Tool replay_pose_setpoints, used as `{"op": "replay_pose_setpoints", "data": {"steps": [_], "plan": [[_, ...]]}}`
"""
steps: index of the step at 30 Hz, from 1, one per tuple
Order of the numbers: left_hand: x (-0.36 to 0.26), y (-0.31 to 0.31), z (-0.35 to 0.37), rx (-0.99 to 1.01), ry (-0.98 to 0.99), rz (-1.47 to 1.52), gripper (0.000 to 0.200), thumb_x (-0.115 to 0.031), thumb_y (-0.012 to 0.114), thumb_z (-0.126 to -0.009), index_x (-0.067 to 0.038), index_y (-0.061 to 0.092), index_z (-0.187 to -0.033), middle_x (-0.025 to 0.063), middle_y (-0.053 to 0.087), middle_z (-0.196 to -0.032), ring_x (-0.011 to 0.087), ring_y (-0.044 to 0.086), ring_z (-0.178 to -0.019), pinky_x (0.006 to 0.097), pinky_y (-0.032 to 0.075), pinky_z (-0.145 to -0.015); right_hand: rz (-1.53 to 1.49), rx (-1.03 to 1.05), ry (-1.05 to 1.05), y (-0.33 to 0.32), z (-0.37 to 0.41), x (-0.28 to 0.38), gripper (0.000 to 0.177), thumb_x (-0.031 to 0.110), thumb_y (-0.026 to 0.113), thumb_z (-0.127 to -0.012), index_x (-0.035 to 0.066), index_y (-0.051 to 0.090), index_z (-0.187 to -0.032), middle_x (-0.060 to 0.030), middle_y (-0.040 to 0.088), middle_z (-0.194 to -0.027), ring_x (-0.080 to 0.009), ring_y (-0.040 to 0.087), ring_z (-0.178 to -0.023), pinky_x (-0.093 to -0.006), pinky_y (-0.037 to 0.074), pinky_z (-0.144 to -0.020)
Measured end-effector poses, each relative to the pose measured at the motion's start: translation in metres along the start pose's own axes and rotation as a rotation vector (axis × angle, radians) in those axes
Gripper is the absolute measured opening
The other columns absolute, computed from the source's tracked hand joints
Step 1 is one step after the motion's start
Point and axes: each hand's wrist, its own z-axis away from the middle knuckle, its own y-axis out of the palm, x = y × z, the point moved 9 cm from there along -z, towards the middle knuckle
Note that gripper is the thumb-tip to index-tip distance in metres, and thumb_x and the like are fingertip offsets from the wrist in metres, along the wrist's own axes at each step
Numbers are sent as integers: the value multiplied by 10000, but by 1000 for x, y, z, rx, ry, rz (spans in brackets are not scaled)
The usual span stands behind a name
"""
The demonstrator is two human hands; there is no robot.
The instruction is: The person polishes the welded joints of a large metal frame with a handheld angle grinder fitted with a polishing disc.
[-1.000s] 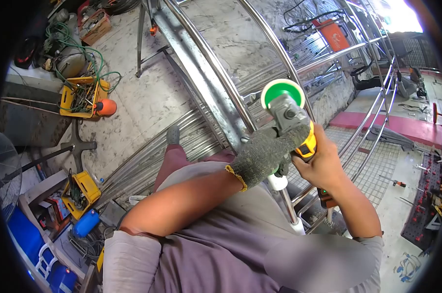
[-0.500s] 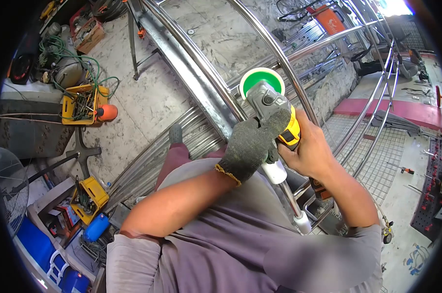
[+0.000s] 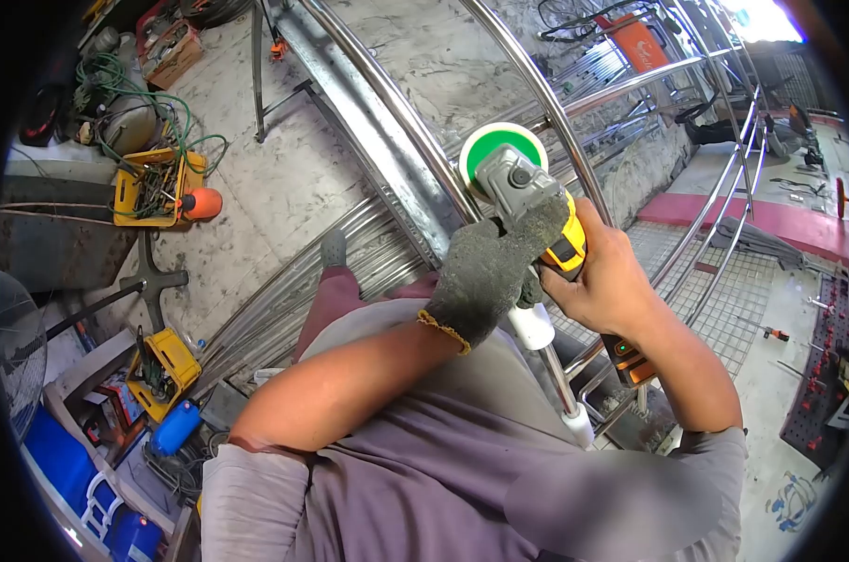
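Observation:
A yellow and grey cordless angle grinder (image 3: 518,180) is in front of me, with a round green pad (image 3: 489,150) with a pale rim at its far end. My left hand (image 3: 490,267), in a dark work glove with a yellow cuff, is closed on the grinder behind its metal head. My right hand (image 3: 604,276) is bare and wrapped round its yellow body. Below that wrist shows the battery (image 3: 628,361). The pad lies over a shiny steel tube (image 3: 406,105); whether it touches is hard to tell. White sleeves (image 3: 534,327) surround a tube below the left hand.
A curved steel tube (image 3: 528,70) arches beyond the grinder. Tube frames (image 3: 715,211) stand at right, above wire mesh (image 3: 715,295). At left are a yellow crate (image 3: 129,199), an orange bottle (image 3: 201,203), green hose and a fan (image 3: 17,347). More tubes (image 3: 284,318) lie on the floor.
The view has shifted slightly. The grinder and both hands sit a little farther right in view, and more of the battery shows below my right wrist. Both hands keep their hold.

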Motion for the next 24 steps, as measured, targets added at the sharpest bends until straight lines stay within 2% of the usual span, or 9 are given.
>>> {"op": "replay_pose_setpoints", "data": {"steps": [1,5,9,10,14,18,21,22,24], "plan": [[-4,0,1,-1,71,-57,368,-258,711,-1052,-78,728,-1373,108,763,-891,226,750,-741,394,590,-668,0,9,-1,0,-2,1,648,156,778,-852,-33,467,-1388,-323,719,-937,-541,719,-917,-573,580,-831],[30,0,-5,30,-396,436,497,-149,676,-1018,-127,628,-1513,177,772,-966,289,773,-814,434,609,-716,23,70,108,-4,-13,14,617,185,769,-865,-55,471,-1349,-336,709,-901,-541,718,-925,-578,571,-841],[35,-16,-11,-112,-370,750,480,-386,681,-1085,-54,679,-1433,66,738,-1108,159,715,-924,321,578,-776,52,99,109,-11,-27,49,543,188,735,-898,-126,464,-1248,-372,695,-904,-564,700,-961,-580,563,-868],[31,-22,-11,-116,-372,817,500,-422,682,-1098,-43,684,-1425,47,726,-1172,136,703,-988,302,576,-819,85,97,165,-11,-31,50,513,158,762,-885,-53,517,-1282,-311,699,-910,-484,734,-935,-510,565,-842],[19,-26,-13,-60,-535,1206,531,-468,694,-1103,-34,692,-1410,34,718,-1229,117,696,-1042,286,574,-852,45,81,239,-11,-38,68,500,146,749,-884,-59,528,-1283,-332,715,-965,-517,722,-1015,-522,563,-885],[9,-28,-1,-171,-611,802,612,-551,723,-1050,28,770,-1241,70,750,-943,136,694,-822,308,564,-681,73,67,219,-8,-20,57,557,170,723,-881,-152,485,-1267,-405,689,-955,-576,691,-1001,-574,565,-909],[29,-13,6,70,-621,691,557,-509,716,-1066,28,766,-1204,104,739,-922,135,685,-784,326,558,-651,35,62,256,-7,-7,46,560,172,728,-875,-142,484,-1270,-393,693,-949,-567,694,-997,-568,565,-892],[13,-20,14,162,-731,546,435,-420,709,-1082,-2,742,-1199,133,732,-891,158,693,-737,351,562,-631,28,90,315,-9,0,38,563,148,776,-862,-40,545,-1341,-286,725,-942,-437,738,-895,-476,566,-862],[-3,-25,25,245,-525,540,431,-439,640,-1120,-25,749,-1165,55,682,-844,115,584,-646,294,472,-575,17,69,390,-24,16,38,561,158,786,-875,-41,549,-1344,-277,724,-958,-410,740,-895,-469,566,-858]]}}
